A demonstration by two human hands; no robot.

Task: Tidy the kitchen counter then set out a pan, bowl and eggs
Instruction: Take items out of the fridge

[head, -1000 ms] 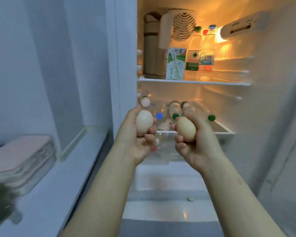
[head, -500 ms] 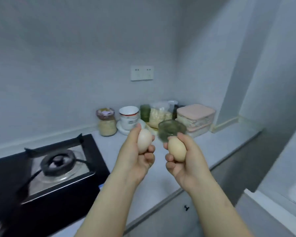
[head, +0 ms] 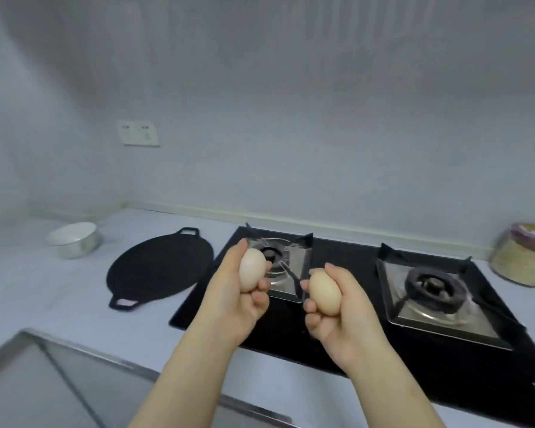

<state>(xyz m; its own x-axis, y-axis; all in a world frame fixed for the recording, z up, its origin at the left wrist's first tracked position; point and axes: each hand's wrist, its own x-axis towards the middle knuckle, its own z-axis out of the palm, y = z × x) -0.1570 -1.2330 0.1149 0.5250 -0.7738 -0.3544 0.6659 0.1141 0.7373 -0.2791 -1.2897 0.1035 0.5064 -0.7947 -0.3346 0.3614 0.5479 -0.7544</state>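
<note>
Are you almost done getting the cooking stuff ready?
Nearly. Done: the black pan and the white bowl already sit on the counter, left of the stove. In hand: the left hand holds a pale egg and the right hand holds a tan egg, both above the stove. Left: putting the eggs down, probably near the bowl.

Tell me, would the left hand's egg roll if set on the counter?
Probably: the left egg is smooth and rounded, and the counter looks flat. Its shell likely cracks easily; the bowl seems a safer spot.
</note>
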